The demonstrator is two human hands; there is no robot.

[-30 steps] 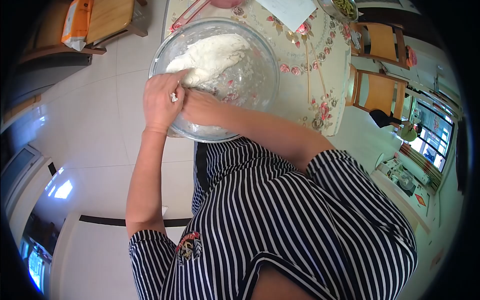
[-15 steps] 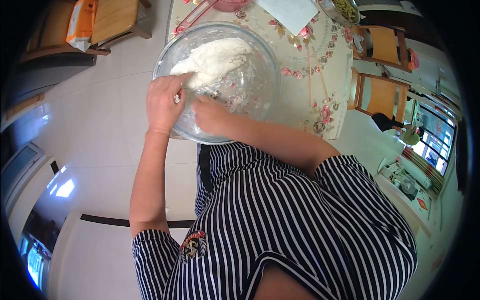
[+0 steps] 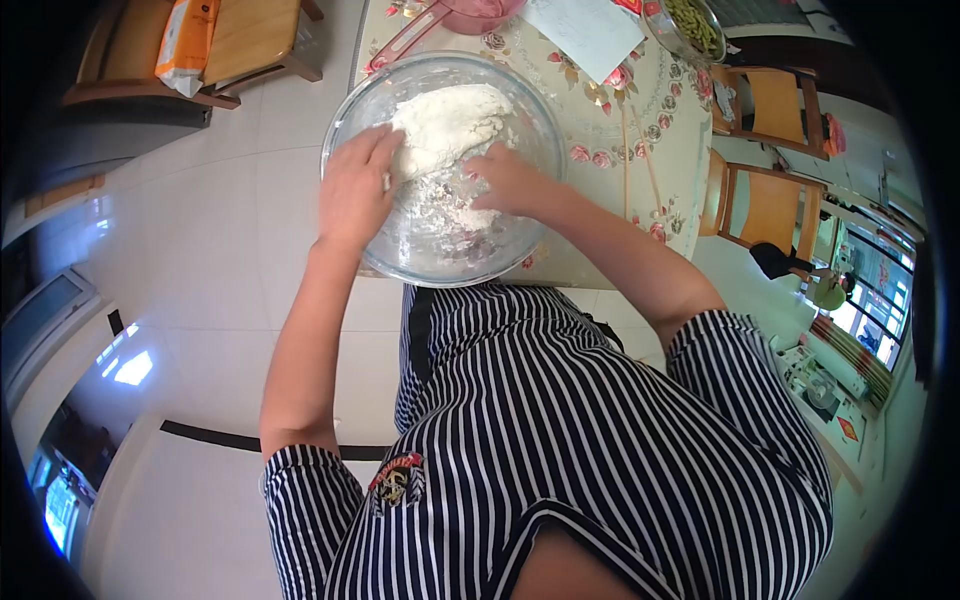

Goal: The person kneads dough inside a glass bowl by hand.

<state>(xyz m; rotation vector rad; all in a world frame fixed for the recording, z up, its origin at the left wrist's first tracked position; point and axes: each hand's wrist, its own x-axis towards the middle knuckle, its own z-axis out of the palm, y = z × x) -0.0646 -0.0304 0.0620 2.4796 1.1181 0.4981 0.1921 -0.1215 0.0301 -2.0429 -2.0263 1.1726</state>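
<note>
A large clear glass bowl [image 3: 440, 268] holds a lump of pale, floury dough [image 3: 450, 120], with crumbly flour bits on the bowl's floor below it. My left hand [image 3: 358, 190] reaches over the bowl's left side, its fingertips at the left end of the dough. White dough sticks to its fingers. From the right, my right hand [image 3: 512, 184] extends into the bowl. Its fingers are slightly bent and apart at the dough's lower edge, with the thumb side over the loose crumbs.
The bowl stands at the edge of a table with a flowered cloth [image 3: 590, 205]. A pink strainer-like vessel [image 3: 480, 12], a paper sheet [image 3: 583, 35], chopsticks [image 3: 627, 160] and a bowl of green food [image 3: 690, 25] are on it. Wooden chairs [image 3: 770, 200] stand to the right.
My right hand has moved from the bowl's near side up and right to the dough's lower edge. My left hand has shifted slightly up along the dough. The whole view has shifted a little.
</note>
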